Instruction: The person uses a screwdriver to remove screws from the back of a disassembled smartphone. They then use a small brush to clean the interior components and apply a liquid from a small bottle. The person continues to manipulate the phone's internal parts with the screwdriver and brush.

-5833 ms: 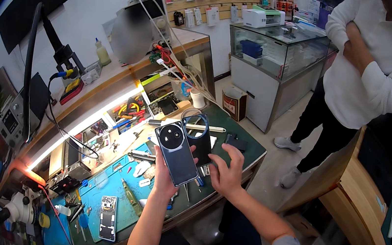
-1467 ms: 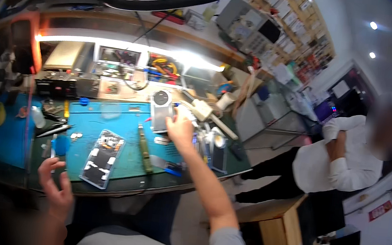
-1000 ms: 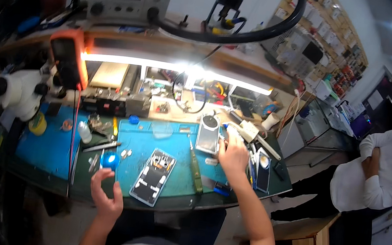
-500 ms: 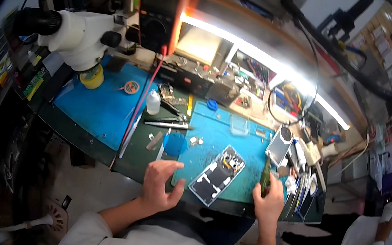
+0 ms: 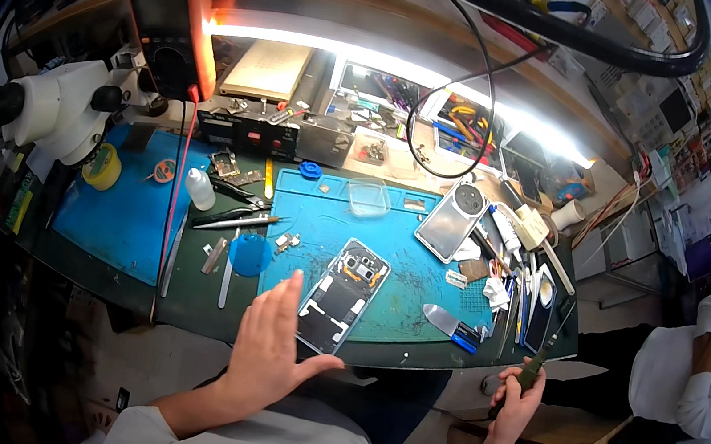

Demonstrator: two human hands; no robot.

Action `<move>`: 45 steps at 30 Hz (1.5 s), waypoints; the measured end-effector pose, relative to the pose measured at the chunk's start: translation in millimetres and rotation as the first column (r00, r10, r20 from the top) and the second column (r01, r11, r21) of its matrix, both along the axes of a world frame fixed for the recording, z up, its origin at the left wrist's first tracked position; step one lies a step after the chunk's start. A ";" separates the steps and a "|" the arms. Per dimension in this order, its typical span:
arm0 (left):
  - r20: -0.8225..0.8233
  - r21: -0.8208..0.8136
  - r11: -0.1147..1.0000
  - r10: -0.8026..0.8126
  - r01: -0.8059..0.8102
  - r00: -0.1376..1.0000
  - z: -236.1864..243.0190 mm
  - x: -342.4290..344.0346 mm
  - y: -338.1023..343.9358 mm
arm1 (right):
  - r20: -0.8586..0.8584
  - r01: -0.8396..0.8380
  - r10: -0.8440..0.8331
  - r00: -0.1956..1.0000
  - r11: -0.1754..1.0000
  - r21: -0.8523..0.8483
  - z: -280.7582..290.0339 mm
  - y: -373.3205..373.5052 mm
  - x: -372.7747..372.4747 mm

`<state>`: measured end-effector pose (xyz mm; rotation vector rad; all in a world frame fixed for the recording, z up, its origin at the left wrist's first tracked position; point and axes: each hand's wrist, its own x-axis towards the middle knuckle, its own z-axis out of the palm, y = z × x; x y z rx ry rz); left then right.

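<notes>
Our right hand (image 5: 519, 400) curls around a green pen-shaped tool (image 5: 532, 371), slim tip pointing up and away; our left hand (image 5: 269, 350), fingers stretched and thumb spread, holds nothing. A light grip, with the tip kept off bared components, would serve us best. Just beyond our left hand, the opened smartphone (image 5: 342, 299) lies aslant on a blue mat (image 5: 404, 316), its dark interior patched white.

Phone repair workshop: microscope (image 5: 60, 111), orange multimeter (image 5: 172, 14), backless phone (image 5: 332, 302), blue mat (image 5: 109, 221)
</notes>
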<state>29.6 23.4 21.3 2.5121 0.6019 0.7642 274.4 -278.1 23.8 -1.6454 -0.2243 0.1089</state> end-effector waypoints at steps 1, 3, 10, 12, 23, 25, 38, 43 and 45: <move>-0.025 0.000 1.000 -0.005 0.005 1.000 -0.3 6.7 -6.0 | 0.007 -0.011 0.012 1.000 0.998 -0.054 -1.4 -5.4 -2.0; -0.077 0.004 1.000 -0.001 0.001 0.997 -1.6 18.0 -16.0 | 0.015 -0.048 0.051 0.999 0.986 -0.157 1.7 -9.7 -4.3; -0.178 0.030 0.998 0.065 -0.061 0.982 -1.2 27.1 -15.2 | 0.062 -0.251 0.292 0.954 0.896 -0.366 -1.0 22.5 -13.2; -0.226 0.034 0.998 0.059 -0.052 0.972 1.8 23.7 -12.2 | 0.069 -0.270 0.322 0.944 0.877 -0.396 1.1 31.5 -7.9; 0.102 -0.052 0.997 0.059 -0.053 0.993 -19.1 -56.8 11.9 | 0.053 -0.320 0.390 0.919 0.819 -0.477 8.7 55.0 6.5; 0.200 -0.298 0.947 0.186 -0.121 0.962 -31.2 -58.8 13.2 | 0.063 -0.328 0.424 0.903 0.778 -0.535 11.8 55.8 9.6; -0.221 0.004 1.000 0.013 -0.012 0.975 -16.3 -10.3 -0.8 | 0.155 -0.334 0.604 0.782 0.616 -0.714 36.9 73.2 11.1; -0.149 0.025 1.000 -0.005 0.009 0.989 -24.8 -17.5 1.6 | 0.230 -0.271 0.578 0.783 0.650 -0.709 33.0 75.2 12.4; -0.098 0.018 1.000 0.010 -0.009 0.995 -28.0 -12.6 2.2 | 0.248 -0.298 0.622 0.743 0.639 -0.709 32.7 79.6 12.0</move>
